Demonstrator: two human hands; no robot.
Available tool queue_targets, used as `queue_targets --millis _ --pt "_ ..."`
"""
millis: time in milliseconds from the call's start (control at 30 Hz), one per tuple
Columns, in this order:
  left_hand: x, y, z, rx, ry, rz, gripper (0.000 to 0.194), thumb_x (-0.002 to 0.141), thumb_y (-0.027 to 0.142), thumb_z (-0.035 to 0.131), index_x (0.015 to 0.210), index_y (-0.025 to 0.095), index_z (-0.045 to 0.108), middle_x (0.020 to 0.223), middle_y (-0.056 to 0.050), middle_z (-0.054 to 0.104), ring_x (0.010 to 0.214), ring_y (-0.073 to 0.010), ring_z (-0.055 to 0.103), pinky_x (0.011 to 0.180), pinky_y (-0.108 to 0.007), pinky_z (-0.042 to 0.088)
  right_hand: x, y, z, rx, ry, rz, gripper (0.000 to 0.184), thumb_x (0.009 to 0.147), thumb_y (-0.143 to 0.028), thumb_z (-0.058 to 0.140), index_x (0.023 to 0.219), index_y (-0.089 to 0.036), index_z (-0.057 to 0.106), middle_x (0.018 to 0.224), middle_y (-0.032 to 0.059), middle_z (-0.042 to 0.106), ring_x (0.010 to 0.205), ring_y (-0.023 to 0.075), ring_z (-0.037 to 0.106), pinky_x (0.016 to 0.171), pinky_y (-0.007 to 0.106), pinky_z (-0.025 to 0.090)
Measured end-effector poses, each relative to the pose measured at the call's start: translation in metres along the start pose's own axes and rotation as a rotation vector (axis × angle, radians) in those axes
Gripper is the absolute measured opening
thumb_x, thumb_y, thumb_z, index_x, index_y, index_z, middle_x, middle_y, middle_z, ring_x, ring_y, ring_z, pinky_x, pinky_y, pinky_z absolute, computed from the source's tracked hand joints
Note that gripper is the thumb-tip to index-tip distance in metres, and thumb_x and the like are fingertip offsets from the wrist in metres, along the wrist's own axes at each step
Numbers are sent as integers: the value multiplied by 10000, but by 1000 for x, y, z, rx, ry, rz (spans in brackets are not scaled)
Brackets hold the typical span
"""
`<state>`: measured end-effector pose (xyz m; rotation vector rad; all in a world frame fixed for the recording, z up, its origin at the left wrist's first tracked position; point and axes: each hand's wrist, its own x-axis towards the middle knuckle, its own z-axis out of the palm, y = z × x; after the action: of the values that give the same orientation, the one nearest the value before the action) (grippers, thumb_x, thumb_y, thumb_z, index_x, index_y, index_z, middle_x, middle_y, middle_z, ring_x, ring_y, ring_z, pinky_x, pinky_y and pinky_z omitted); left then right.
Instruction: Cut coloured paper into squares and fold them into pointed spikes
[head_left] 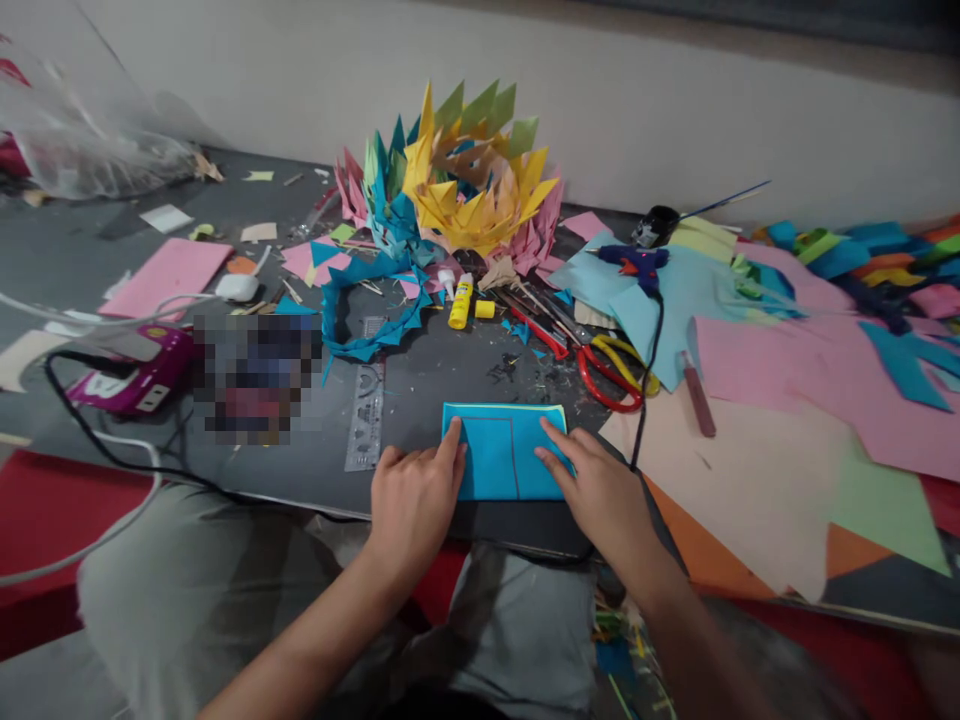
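A folded blue sheet of paper (pixel 487 460) lies flat near the table's front edge. Dark drawn lines mark it, and a thin yellow-green edge shows along its top. My left hand (pixel 416 500) rests at its left side, index finger stretched onto the upper left corner and the other fingers bent. At the right side, my right hand (pixel 600 485) touches the paper with its index and middle fingers extended and apart. Neither hand grips anything. Just left of my left hand lies a clear stencil ruler (pixel 366 420).
Folded-paper rings (pixel 480 210) stand at the back, with a blue pointed ring (pixel 341 335) before them. A yellow glue stick (pixel 461 302), red-handled scissors (pixel 611 385) and a glue gun (pixel 634 262) lie beyond the paper. Coloured sheets (pixel 750 480) cover the right; a purple power strip (pixel 142 375) sits left.
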<state>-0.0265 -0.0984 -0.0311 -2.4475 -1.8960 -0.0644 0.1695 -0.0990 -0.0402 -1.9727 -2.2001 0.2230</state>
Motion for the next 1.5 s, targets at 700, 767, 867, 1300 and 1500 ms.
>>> queue_targets --millis 700,767,867,1300,1500 --pt "16 -6 -10 74 15 176 340 854 111 409 1143 121 587 1065 -186 625 1013 -298 563 856 -448 398 7 -6 -7 -70 -93 28 357 898 -347 438 1234 -260 521 867 33 632 735 169 635 486 229 390" --pt "24 -15 -5 15 14 351 349 849 75 378 1130 94 584 1321 -178 459 1216 -294 421 950 -442 358 8 -7 -7 -64 -71 22 351 896 -348 442 1223 -256 533 870 37 637 731 175 640 484 235 395" --pt "34 -35 2 -89 -92 517 385 899 167 361 1268 124 464 1386 -123 387 1269 -235 373 1004 -402 331 8 -9 -6 -55 -57 30 346 893 -337 449 1218 -255 538 864 42 645 713 175 642 478 240 400" --pt "48 -55 -12 -248 -418 542 902 671 563 627 1391 178 245 1451 -135 200 1338 -245 221 1083 -439 155 4 -39 -13 -140 171 -172 283 848 -201 513 1106 -139 612 1123 136 609 1011 280 541 788 410 461" --pt "46 -55 -11 -242 -377 540 782 742 431 618 1387 198 243 1453 -128 213 1339 -213 228 1077 -432 166 -34 -76 29 48 246 -473 367 900 -251 387 1177 -81 557 1244 117 559 1189 220 460 994 394 352"
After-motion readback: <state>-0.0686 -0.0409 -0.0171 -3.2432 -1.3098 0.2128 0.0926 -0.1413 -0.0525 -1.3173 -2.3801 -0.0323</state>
